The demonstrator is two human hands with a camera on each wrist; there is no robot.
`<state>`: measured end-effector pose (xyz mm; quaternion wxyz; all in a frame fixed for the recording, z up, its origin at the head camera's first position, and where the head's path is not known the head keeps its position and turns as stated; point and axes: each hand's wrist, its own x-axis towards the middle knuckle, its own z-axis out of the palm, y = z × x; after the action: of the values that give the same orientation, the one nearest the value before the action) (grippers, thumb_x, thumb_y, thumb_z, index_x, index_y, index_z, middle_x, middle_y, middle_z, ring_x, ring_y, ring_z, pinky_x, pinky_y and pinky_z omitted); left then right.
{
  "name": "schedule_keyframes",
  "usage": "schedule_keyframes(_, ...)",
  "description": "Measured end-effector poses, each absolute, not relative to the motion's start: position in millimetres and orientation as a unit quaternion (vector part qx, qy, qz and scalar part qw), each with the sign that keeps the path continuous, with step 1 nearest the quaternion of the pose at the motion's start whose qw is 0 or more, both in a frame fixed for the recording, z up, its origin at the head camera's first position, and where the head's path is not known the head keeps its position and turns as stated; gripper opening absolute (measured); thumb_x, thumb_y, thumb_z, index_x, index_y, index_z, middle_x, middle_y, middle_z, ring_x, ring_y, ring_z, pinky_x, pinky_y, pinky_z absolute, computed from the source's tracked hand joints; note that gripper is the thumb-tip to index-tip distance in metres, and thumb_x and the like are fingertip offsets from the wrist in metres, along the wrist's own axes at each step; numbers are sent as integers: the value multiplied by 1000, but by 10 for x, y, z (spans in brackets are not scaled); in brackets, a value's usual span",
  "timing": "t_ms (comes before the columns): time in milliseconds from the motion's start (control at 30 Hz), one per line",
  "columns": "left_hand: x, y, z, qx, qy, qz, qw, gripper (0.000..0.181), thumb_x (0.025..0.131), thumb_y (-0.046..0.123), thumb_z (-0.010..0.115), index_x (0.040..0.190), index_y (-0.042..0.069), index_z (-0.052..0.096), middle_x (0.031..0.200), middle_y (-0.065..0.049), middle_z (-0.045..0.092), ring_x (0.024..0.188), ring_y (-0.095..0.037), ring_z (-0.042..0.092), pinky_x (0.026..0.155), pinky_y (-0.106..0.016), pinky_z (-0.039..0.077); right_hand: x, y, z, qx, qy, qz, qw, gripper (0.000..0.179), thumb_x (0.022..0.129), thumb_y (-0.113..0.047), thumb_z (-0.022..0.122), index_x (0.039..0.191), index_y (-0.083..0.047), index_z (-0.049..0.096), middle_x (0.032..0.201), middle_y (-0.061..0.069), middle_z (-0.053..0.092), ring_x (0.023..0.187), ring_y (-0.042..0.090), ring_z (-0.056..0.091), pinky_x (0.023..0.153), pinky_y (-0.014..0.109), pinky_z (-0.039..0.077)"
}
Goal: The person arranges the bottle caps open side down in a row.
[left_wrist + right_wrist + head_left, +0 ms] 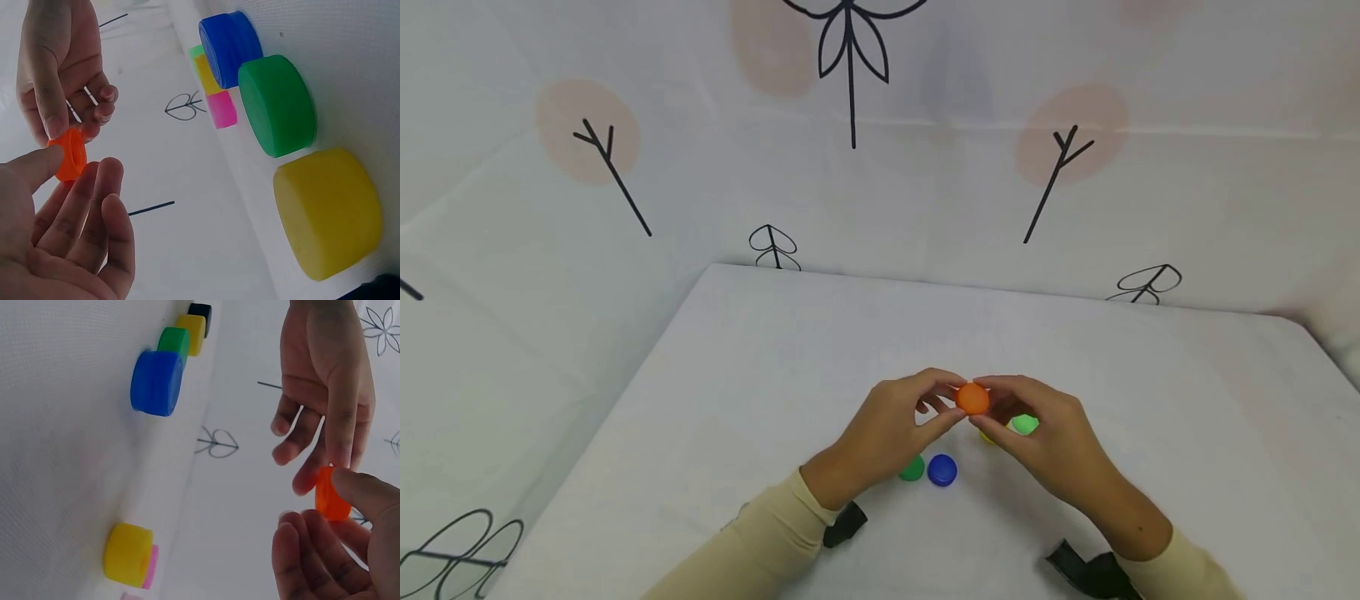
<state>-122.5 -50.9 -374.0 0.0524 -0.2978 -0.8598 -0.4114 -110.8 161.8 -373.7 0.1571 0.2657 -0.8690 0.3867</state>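
Observation:
An orange bottle cap [972, 399] is held up above the white table between both hands. My left hand [880, 429] pinches its left side with thumb and fingertips. From the other side, my right hand [1056, 433] pinches it too. In the left wrist view the cap's hollow inside shows. A blue cap [942, 470] and a green cap [912, 468] lie on the table below, the green one partly behind the left wrist. Beneath the right hand are a light green cap [1025, 424] and a mostly hidden yellow cap [988, 437].
In the left wrist view another yellow cap [328, 215] stands near the green one, with a pink cap [222, 109] farther off. Black pieces [846, 525] show by both wrists. A white cloth with plant drawings [850, 83] hangs behind the table [790, 333].

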Motion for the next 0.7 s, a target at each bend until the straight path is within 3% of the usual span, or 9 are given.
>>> schedule_keyframes(233,-1185,-465,-3720,-295,-878,-377,37,33,92,24,74,122,14,66,104,1,78,91,-7,72,82,-21,56,-1058,1676,-3733,252,-885,370,124,42,75,-6,86,114,-8,71,94,-4,74,76,0,66,69,21,58)
schedule_keyframes(467,-1128,-415,-3702,-301,-898,-321,14,34,91,31,75,120,16,67,106,6,76,94,-9,71,79,-15,52,-989,1767,-3817,265,-887,364,103,43,75,-5,86,114,-6,71,94,-6,75,74,-2,65,66,25,59)
schedule_keyframes(700,-1093,-349,-3736,-302,-920,-250,-4,33,89,38,76,114,18,71,106,8,76,96,-7,69,87,-26,52,-954,1814,-3906,279,-884,371,53,36,77,-6,85,109,-13,71,92,-13,71,75,-3,62,67,23,57)
